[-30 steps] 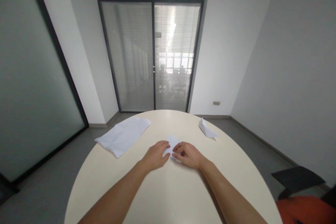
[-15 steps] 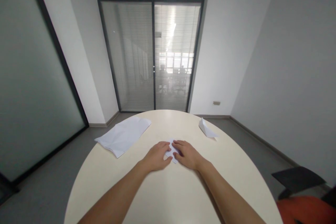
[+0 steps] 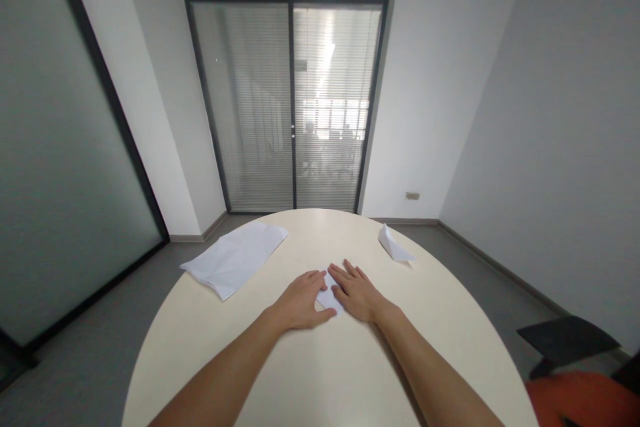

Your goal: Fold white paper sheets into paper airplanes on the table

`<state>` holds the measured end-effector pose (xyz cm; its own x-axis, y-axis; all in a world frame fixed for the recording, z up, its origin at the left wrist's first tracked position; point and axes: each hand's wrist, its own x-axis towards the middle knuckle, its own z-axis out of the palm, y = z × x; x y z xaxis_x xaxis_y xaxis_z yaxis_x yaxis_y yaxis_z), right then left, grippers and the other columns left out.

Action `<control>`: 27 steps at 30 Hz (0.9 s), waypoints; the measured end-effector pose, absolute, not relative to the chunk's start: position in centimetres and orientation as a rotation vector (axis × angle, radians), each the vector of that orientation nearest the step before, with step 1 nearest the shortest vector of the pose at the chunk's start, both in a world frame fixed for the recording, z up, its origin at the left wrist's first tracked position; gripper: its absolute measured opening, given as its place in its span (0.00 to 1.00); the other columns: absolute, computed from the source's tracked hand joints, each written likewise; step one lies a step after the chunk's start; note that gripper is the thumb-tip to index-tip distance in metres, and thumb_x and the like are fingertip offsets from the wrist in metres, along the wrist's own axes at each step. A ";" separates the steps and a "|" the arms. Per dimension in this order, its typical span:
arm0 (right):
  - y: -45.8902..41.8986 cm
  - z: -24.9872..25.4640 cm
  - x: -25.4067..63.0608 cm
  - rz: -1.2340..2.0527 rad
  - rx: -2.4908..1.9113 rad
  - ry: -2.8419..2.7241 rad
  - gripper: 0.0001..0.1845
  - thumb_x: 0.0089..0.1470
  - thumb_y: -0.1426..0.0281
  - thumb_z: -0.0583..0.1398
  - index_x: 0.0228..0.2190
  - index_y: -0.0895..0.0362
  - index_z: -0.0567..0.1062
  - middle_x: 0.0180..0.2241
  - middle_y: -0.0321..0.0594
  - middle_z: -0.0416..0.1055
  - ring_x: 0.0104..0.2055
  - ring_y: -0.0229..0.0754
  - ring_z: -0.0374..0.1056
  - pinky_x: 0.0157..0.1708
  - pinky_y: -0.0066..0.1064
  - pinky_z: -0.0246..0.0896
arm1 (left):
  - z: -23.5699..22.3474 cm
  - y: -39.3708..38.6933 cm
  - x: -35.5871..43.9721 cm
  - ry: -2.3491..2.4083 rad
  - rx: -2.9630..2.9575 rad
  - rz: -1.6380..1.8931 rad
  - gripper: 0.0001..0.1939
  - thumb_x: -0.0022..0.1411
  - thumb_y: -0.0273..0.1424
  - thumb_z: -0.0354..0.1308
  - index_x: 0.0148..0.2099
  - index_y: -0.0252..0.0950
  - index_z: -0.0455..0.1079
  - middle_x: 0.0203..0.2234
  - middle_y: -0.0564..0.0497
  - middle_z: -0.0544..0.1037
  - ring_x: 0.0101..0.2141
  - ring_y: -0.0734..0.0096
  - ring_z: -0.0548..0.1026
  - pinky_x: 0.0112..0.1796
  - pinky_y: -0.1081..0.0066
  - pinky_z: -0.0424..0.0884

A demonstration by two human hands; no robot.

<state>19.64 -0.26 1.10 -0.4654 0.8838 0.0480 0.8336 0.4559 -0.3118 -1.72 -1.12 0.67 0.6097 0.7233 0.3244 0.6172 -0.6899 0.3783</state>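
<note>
One small white paper (image 3: 329,299) is held flat on the bench (image 3: 320,373). It is partly covered by the right hand (image 3: 361,295), its fingers now spread wider than before; by the left hand (image 3: 300,301), loosely curved, its edge is touched, the thumb shifted farther across. No writing can be read.

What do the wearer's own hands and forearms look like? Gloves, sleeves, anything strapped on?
Two bare human hands, left hand and right hand, no gloves. Left forearm and right forearm show no sleeves as far as the view reaches. No watch, bracelet, cable or marking visible on either; fingers too small to rule out a thin ring.
</note>
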 end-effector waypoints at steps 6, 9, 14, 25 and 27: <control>-0.1 1.1 20.1 0.333 -1.442 -2.511 0.32 0.67 0.55 0.44 0.67 0.55 0.57 0.69 0.41 0.50 0.72 0.58 0.35 0.67 0.54 0.38 | 0.9 -1.4 -1.6 1.120 2.610 0.665 0.32 0.57 0.44 0.63 0.60 0.35 0.65 0.51 0.42 0.75 0.59 0.52 0.66 0.60 0.55 0.61; 0.1 1.3 20.5 0.359 -1.448 -2.542 0.31 0.67 0.56 0.43 0.67 0.54 0.57 0.69 0.40 0.49 0.72 0.57 0.33 0.67 0.55 0.38 | 0.9 -1.5 -1.6 1.137 2.614 0.656 0.32 0.58 0.44 0.62 0.61 0.35 0.64 0.51 0.43 0.76 0.59 0.51 0.65 0.60 0.55 0.60; 0.3 1.1 21.9 0.442 -1.652 -2.537 0.32 0.67 0.52 0.42 0.68 0.47 0.50 0.71 0.36 0.41 0.72 0.60 0.25 0.66 0.61 0.34 | 1.0 -1.4 -1.9 1.201 2.609 0.626 0.30 0.59 0.42 0.61 0.61 0.35 0.65 0.54 0.43 0.75 0.60 0.50 0.63 0.62 0.54 0.58; 0.1 1.5 22.0 0.131 -1.525 -2.406 0.29 0.68 0.62 0.42 0.66 0.55 0.57 0.70 0.45 0.47 0.72 0.51 0.37 0.68 0.52 0.37 | 0.7 -1.0 -2.3 1.220 2.665 0.642 0.21 0.63 0.38 0.57 0.57 0.36 0.68 0.57 0.44 0.72 0.60 0.53 0.65 0.61 0.54 0.59; -0.2 2.0 20.9 0.242 -1.393 -2.410 0.31 0.69 0.58 0.40 0.66 0.55 0.56 0.69 0.46 0.49 0.72 0.48 0.41 0.68 0.50 0.37 | 0.6 -0.9 -2.3 1.220 2.696 0.648 0.18 0.64 0.38 0.57 0.54 0.37 0.70 0.59 0.44 0.71 0.59 0.54 0.66 0.60 0.54 0.60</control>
<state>20.93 -0.25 2.00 -0.4579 0.8638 0.2103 0.8048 0.5033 -0.3147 -2.28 -0.89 0.64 0.5853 0.7384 0.3348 0.6907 -0.6704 0.2711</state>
